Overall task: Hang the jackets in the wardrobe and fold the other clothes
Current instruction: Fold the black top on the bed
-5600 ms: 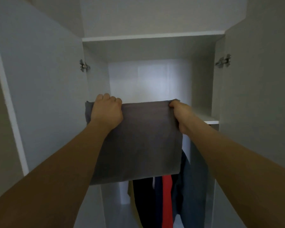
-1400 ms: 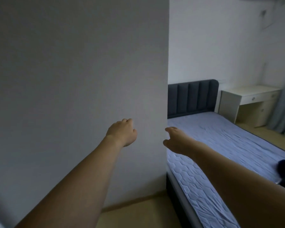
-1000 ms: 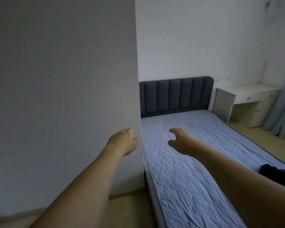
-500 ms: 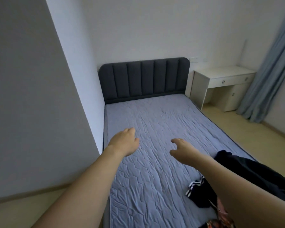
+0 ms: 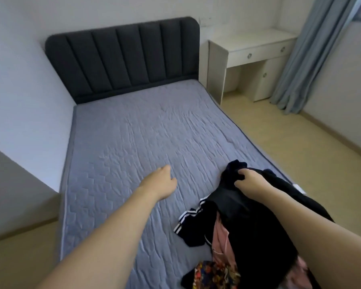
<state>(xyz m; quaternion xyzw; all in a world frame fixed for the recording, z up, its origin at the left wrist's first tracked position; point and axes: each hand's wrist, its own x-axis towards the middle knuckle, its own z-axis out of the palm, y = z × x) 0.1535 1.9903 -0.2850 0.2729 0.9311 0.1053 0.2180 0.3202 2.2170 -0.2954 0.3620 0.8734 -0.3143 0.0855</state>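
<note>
While the right hand curls its fingers into the far upper edge of the black crumpled garment, the left hand hovers loosely spread and empty over the bare grey quilted mattress, well apart to the left. That garment tops a heap at the bed's near right corner, running from the right hand back toward the person, over a pink piece and a floral one; the right hand is plainly nearer, so the lift looks likely to start there.
</note>
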